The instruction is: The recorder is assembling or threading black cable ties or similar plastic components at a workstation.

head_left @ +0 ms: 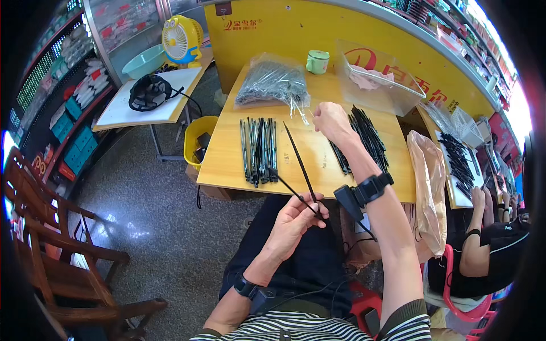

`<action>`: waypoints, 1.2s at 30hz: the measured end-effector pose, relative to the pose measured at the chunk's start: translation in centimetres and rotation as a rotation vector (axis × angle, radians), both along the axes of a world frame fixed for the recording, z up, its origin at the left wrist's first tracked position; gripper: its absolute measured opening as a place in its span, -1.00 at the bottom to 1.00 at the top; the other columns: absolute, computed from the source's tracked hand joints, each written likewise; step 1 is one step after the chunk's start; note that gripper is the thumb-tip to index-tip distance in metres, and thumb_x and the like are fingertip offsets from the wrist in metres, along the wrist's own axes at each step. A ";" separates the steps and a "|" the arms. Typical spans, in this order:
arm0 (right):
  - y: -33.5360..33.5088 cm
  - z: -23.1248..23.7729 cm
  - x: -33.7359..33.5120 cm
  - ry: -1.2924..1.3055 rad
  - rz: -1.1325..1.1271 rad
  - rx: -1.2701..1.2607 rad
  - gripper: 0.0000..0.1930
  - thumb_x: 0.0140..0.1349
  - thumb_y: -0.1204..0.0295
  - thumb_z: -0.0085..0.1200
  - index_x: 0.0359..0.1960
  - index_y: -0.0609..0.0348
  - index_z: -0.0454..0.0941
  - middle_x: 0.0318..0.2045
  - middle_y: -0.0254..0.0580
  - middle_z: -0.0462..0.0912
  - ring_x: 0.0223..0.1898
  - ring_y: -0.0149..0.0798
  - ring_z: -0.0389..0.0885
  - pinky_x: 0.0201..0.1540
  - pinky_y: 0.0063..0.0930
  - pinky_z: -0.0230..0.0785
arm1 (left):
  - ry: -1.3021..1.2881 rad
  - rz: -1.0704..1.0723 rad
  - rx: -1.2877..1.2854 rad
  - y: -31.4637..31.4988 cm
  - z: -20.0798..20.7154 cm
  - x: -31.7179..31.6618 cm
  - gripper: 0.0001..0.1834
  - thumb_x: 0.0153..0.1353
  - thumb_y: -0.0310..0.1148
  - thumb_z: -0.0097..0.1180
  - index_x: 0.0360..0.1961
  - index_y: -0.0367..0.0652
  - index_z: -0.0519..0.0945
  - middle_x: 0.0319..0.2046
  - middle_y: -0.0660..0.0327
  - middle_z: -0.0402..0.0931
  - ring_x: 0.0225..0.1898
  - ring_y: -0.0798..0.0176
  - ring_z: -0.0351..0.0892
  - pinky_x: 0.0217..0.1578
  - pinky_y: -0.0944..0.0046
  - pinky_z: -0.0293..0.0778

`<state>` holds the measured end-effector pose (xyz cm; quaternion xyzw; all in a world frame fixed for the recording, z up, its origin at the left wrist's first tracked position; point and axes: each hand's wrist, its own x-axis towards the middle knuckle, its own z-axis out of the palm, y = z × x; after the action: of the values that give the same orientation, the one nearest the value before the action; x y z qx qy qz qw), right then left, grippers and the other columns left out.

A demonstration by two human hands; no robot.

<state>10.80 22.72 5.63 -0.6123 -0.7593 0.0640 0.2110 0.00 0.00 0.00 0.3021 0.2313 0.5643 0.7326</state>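
Head view — left hand (291, 230) fingers clamped on two black strips (297, 153) by the bench (224, 165)'s near edge, right hand (335, 122) fingers curled, grip unclear — seemingly partway, loose piles (260, 150) toward left and right edges left to handle.

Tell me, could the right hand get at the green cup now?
Probably yes: nothing seems to stand between the right hand and the green cup; the plastic bag lies to the left, the clear bin to the right.

This is a shop, judging by stocked shelves (28, 94) (packets (94, 84) and teal boxes (84, 138)) and a long yellow counter (301, 37).
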 end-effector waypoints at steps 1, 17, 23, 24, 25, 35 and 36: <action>-0.9 0.4 0.4 0.053 0.043 -0.047 -0.81 -0.04 0.47 -0.02 -0.46 0.32 0.60 -0.46 0.07 0.62 -0.33 0.05 0.59 -0.15 -0.22 0.40 | 0.015 0.005 -0.004 -0.1 0.2 0.1 -0.72 0.27 -0.44 -0.04 0.00 -0.24 0.39 -0.27 0.15 0.49 -0.20 0.26 0.50 -0.21 0.32 0.46; -19.5 0.1 4.9 1.282 0.153 -0.378 -0.89 0.24 0.44 0.02 -0.31 0.22 0.45 -0.51 -0.37 0.49 -0.56 -0.60 0.38 -0.52 -0.77 0.24 | 0.151 -0.045 0.083 -0.7 0.0 0.4 -0.70 0.22 -0.49 0.02 -0.01 -0.24 0.40 -0.30 0.22 0.48 -0.21 0.35 0.50 -0.23 0.36 0.50; -21.6 -1.2 5.7 1.380 0.165 -0.519 -0.89 0.25 0.44 0.02 -0.28 0.23 0.44 -0.47 -0.38 0.50 -0.55 -0.63 0.33 -0.55 -0.81 0.19 | 0.206 -0.032 0.104 -1.1 0.8 0.6 -0.65 0.22 -0.51 0.01 0.05 -0.27 0.38 -0.25 0.21 0.49 -0.18 0.36 0.49 -0.19 0.34 0.50; -21.8 -1.1 5.5 1.396 0.158 -0.502 -0.88 0.25 0.44 0.01 -0.28 0.24 0.45 -0.47 -0.39 0.50 -0.56 -0.65 0.30 -0.57 -0.82 0.16 | 0.205 -0.028 0.095 -1.2 0.9 0.5 -0.64 0.22 -0.53 0.00 0.06 -0.28 0.37 -0.25 0.20 0.48 -0.18 0.36 0.49 -0.17 0.34 0.50; -21.9 -1.1 5.6 1.397 0.154 -0.505 -0.88 0.25 0.44 0.01 -0.28 0.24 0.45 -0.47 -0.39 0.50 -0.56 -0.65 0.30 -0.57 -0.82 0.16 | 0.204 -0.029 0.091 -1.3 1.1 0.6 -0.64 0.22 -0.53 0.00 0.06 -0.28 0.37 -0.25 0.20 0.48 -0.18 0.36 0.49 -0.17 0.34 0.50; -22.4 -1.2 5.7 1.471 0.175 -0.582 -0.87 0.25 0.45 0.00 -0.24 0.24 0.45 -0.42 -0.41 0.50 -0.53 -0.67 0.30 -0.59 -0.81 0.16 | 0.211 -0.012 0.103 -1.6 1.4 0.4 -0.63 0.22 -0.54 0.00 0.07 -0.29 0.37 -0.21 0.18 0.49 -0.18 0.35 0.49 -0.18 0.35 0.51; -22.4 -1.2 5.7 1.480 0.177 -0.583 -0.87 0.25 0.45 0.00 -0.24 0.23 0.44 -0.42 -0.41 0.50 -0.53 -0.67 0.30 -0.59 -0.81 0.15 | 0.228 -0.015 0.099 -1.6 1.5 0.3 -0.63 0.22 -0.54 0.00 0.07 -0.29 0.38 -0.21 0.18 0.49 -0.18 0.35 0.49 -0.18 0.35 0.51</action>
<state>16.45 0.35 4.41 -0.3788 -0.4209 0.6661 0.4854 0.33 -1.64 1.48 0.4017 0.2826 0.5317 0.6900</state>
